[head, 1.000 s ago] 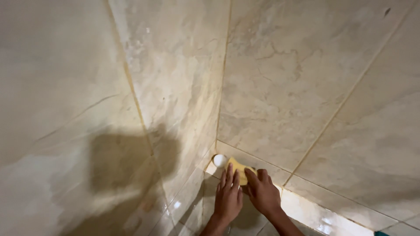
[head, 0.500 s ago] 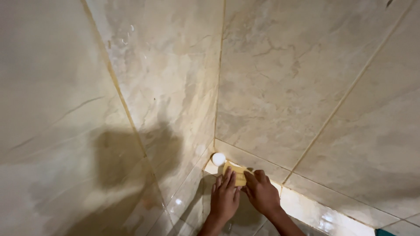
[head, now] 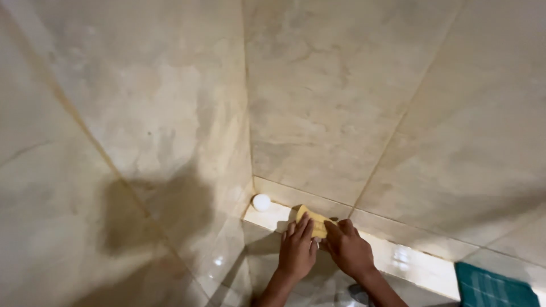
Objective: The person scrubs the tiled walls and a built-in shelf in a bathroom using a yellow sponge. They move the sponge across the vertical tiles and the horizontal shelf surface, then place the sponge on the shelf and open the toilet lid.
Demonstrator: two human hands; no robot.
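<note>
beige marble-look wall tiles (head: 318,108) fill most of the view, two walls meeting in a corner that runs down to a glossy tiled floor (head: 227,267), with a pale raised ledge (head: 409,262) along the foot of the right-hand wall. a teal checked cloth (head: 495,287) lies at the lower right edge, well apart from the hands. a small white round thing (head: 261,202) sits right in the corner on the ledge; what it is cannot be told. just beside it, on the same ledge, is a yellow sponge (head: 316,223), pressed low against the base of the wall. it looks light and soft, likely to squash and bend under the fingers, and probably wet and a little slippery on these shiny tiles; it would be best taken across its flat faces or short edges. the left hand (head: 298,250) lies flat with fingers nearly straight and close together, fingertips resting on the sponge's near edge, not curled round it. the right hand (head: 348,250) has its fingers bent over the sponge's right end; its grip looks closed on the sponge, though the thumb is hidden.
</note>
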